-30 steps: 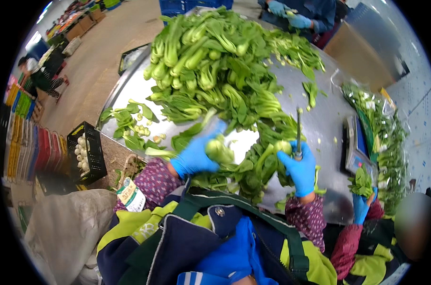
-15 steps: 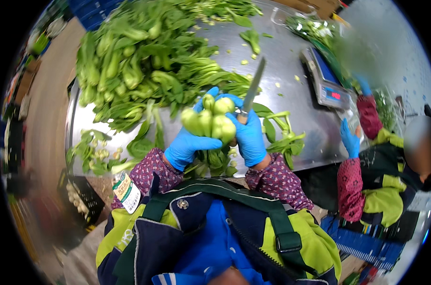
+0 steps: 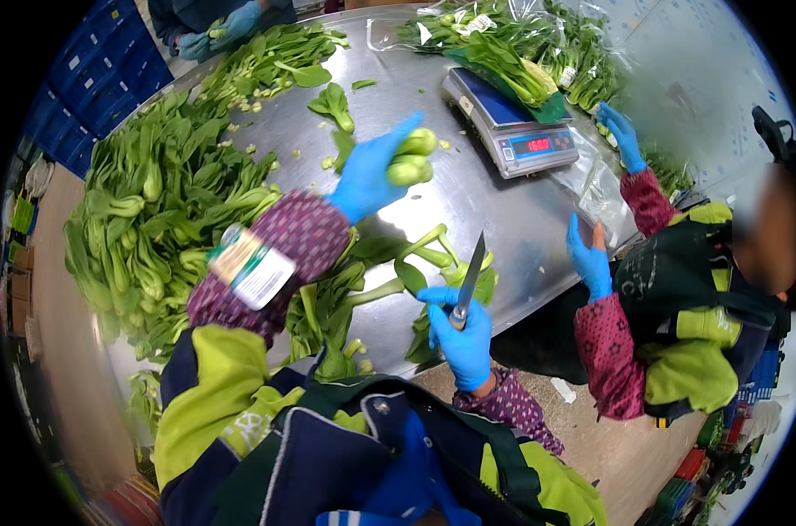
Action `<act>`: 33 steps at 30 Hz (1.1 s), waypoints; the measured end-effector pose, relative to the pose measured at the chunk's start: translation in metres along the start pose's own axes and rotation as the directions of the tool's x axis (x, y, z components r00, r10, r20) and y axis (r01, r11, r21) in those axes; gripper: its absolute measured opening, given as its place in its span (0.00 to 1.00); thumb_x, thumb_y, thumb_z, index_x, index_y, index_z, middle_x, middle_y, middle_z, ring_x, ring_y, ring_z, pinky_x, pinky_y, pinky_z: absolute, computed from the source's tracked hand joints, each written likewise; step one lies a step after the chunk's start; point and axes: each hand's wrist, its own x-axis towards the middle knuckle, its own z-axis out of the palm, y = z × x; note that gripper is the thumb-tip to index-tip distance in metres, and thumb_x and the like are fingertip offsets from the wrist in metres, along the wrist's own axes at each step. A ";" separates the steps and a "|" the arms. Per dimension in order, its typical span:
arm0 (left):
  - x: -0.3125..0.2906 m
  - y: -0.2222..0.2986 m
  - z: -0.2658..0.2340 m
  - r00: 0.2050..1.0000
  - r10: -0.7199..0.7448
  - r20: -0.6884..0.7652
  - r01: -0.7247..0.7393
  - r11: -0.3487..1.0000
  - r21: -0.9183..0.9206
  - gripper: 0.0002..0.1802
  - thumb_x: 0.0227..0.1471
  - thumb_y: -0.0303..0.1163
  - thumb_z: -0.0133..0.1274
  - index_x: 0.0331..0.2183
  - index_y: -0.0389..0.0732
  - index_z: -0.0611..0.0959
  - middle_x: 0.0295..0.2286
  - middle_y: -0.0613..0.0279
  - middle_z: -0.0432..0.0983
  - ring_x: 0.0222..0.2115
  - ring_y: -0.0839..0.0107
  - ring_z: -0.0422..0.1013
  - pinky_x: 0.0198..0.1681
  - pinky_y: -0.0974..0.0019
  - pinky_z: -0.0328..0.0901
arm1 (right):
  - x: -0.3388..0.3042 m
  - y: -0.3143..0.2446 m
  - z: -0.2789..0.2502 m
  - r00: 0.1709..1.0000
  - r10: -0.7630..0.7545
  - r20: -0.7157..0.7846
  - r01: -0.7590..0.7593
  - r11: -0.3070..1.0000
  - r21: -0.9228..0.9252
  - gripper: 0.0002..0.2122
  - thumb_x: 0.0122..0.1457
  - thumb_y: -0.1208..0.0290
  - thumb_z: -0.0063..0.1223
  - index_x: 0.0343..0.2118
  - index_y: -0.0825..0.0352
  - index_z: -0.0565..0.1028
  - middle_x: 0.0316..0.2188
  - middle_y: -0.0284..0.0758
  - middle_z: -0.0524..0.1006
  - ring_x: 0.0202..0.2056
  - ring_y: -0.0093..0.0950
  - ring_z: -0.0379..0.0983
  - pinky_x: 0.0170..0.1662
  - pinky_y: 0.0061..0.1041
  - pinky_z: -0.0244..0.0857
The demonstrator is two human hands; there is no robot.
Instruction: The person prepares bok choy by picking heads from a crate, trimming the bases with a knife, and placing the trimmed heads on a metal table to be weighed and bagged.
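Observation:
My left hand [image 3: 370, 175], in a blue glove, reaches out over the metal table [image 3: 521, 237] and grips pale green bok choy [image 3: 412, 159] with the stem ends showing. Its leaves are hidden behind the hand. Closer to my body, my right hand [image 3: 464, 344], also gloved in blue, is closed round the handle of a knife [image 3: 471, 279], whose blade points up and away. Loose bok choy stalks [image 3: 428, 254] lie on the table just beyond the knife hand. One small bok choy [image 3: 333, 107] rests alone beyond my left hand.
A large pile of bok choy [image 3: 152, 210] covers the table's left side. A digital scale [image 3: 531, 145] bears a bunch of greens [image 3: 507, 74], with bagged greens behind. At right, a co-worker's gloved hands [image 3: 591, 259] are near clear plastic. Another person's hands [image 3: 235, 22] show at the far left.
My hands have separated. The left has carried the bok choy forward, away from my body; the right has drawn back with the knife. My view has swung to the right.

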 end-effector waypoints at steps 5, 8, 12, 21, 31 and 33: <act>0.056 -0.055 0.076 0.862 -0.091 0.498 -0.167 0.877 0.450 0.62 0.29 0.46 0.66 0.62 0.56 0.48 0.58 0.53 0.55 0.58 0.49 0.53 0.57 0.35 0.42 | 0.014 0.008 -0.009 1.000 0.013 -0.001 -0.013 0.995 -0.095 0.05 0.55 0.79 0.52 0.35 0.67 0.75 0.27 0.28 0.77 0.20 0.12 0.66 0.23 0.13 0.61; 0.047 -0.071 0.100 0.772 -0.225 0.594 -0.062 0.904 0.423 0.75 0.19 0.56 0.70 0.63 0.55 0.40 0.62 0.50 0.43 0.61 0.42 0.39 0.56 0.25 0.31 | 0.018 -0.005 -0.010 0.992 0.126 0.012 -0.125 0.991 -0.042 0.04 0.55 0.80 0.52 0.33 0.68 0.75 0.30 0.32 0.78 0.21 0.13 0.68 0.21 0.14 0.63; 0.044 -0.028 0.070 0.927 -0.157 0.341 -0.005 0.904 0.428 0.76 0.18 0.54 0.70 0.63 0.53 0.39 0.62 0.47 0.39 0.61 0.40 0.36 0.55 0.26 0.35 | 0.024 -0.017 -0.010 0.992 0.119 0.045 -0.117 0.992 -0.055 0.03 0.57 0.78 0.51 0.34 0.69 0.73 0.29 0.33 0.77 0.19 0.14 0.66 0.20 0.14 0.62; -0.193 0.074 -0.056 0.975 -0.151 0.161 0.131 0.982 0.134 0.10 0.46 0.31 0.57 0.34 0.42 0.82 0.27 0.58 0.75 0.28 0.59 0.71 0.33 0.61 0.66 | 0.094 -0.011 0.023 0.955 0.154 0.255 -0.036 0.911 -0.412 0.09 0.53 0.76 0.54 0.39 0.67 0.75 0.22 0.27 0.71 0.19 0.14 0.61 0.22 0.16 0.56; -0.309 0.101 -0.123 0.823 -0.441 -0.359 0.499 0.862 0.084 0.08 0.44 0.27 0.59 0.32 0.41 0.84 0.24 0.57 0.78 0.24 0.62 0.73 0.28 0.65 0.66 | 0.219 0.099 0.073 0.877 -0.005 0.480 0.406 0.540 -0.737 0.18 0.44 0.72 0.57 0.42 0.64 0.76 0.23 0.39 0.76 0.24 0.32 0.73 0.29 0.30 0.67; -0.321 0.101 -0.127 0.773 -0.495 -0.397 0.537 0.844 -0.005 0.08 0.44 0.26 0.59 0.32 0.41 0.84 0.24 0.57 0.78 0.24 0.63 0.73 0.28 0.65 0.66 | 0.170 0.077 0.088 0.845 0.283 0.454 0.047 0.805 -0.591 0.17 0.45 0.71 0.62 0.40 0.67 0.77 0.16 0.28 0.71 0.14 0.15 0.64 0.18 0.17 0.61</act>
